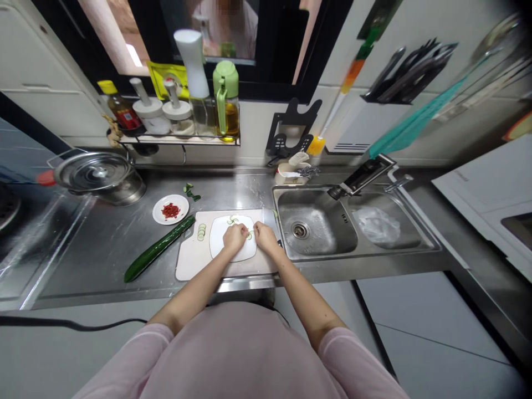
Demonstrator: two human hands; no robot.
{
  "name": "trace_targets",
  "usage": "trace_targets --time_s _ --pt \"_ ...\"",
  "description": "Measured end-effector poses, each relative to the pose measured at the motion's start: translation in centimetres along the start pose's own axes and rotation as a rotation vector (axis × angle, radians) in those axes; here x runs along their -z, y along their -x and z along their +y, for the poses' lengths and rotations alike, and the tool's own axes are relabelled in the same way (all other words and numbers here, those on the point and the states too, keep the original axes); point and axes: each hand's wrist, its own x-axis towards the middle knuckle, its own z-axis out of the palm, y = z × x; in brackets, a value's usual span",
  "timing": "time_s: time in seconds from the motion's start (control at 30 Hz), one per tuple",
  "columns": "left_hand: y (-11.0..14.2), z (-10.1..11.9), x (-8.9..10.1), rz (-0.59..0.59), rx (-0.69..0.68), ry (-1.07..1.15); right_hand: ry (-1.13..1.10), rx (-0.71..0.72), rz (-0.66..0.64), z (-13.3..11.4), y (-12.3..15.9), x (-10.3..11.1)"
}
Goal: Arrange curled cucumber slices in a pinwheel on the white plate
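Note:
A white plate (220, 244) lies on a white cutting board (191, 260) on the steel counter. Both hands are over the plate. My left hand (234, 237) is curled, its fingertips pinching a thin cucumber slice (250, 235). My right hand (263, 235) is curled too and meets the same slice from the other side. A few cucumber slices (233, 220) lie along the plate's far edge. A short stack of slices (201, 231) sits on the board to the left. A long whole cucumber (160, 248) lies diagonally, its tip on the board's left corner.
A small white dish of chopped red chili (170, 210) and cucumber ends (192, 192) lie behind the board. A lidded steel pot (100, 176) stands at left, a sink (316, 227) at right. Bottles fill a shelf (178, 138). A person stands behind the window.

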Motion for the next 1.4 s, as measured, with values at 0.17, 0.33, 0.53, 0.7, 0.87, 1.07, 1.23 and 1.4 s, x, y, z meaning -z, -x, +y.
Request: trace_targets --time_s 0.17,0.33,0.53,0.7,0.87,1.07,1.23,1.4 --pt "-0.1 -0.1 -0.1 0.002 -0.004 -0.004 -0.06 -0.056 0.067 0.5 0.6 0.3" --pt "0.0 0.0 0.1 -0.005 -0.024 -0.014 -0.13 -0.061 0.111 0.7 1.7 0.0" --pt "0.0 0.1 0.3 -0.007 -0.041 -0.04 -0.271 -0.046 0.2 1.2 3.0 -0.4" --pt "-0.1 0.2 0.3 -0.024 -0.041 -0.03 -0.352 -0.051 0.254 1.6 3.9 -0.5" --pt "0.1 0.2 0.6 -0.019 -0.032 0.015 -0.413 -0.065 0.282 1.9 4.5 -0.4" --pt "1.5 -1.0 1.6 0.119 -0.012 0.167 -0.466 -0.087 0.337 2.8 5.0 -0.5" --pt "4.2 -3.7 2.0 0.214 0.052 0.342 -0.514 -0.087 0.367 3.4 5.4 -0.8" --pt "6.8 -6.7 2.1 0.289 0.11 0.408 -0.556 -0.1 0.379 3.3 5.3 -1.0"
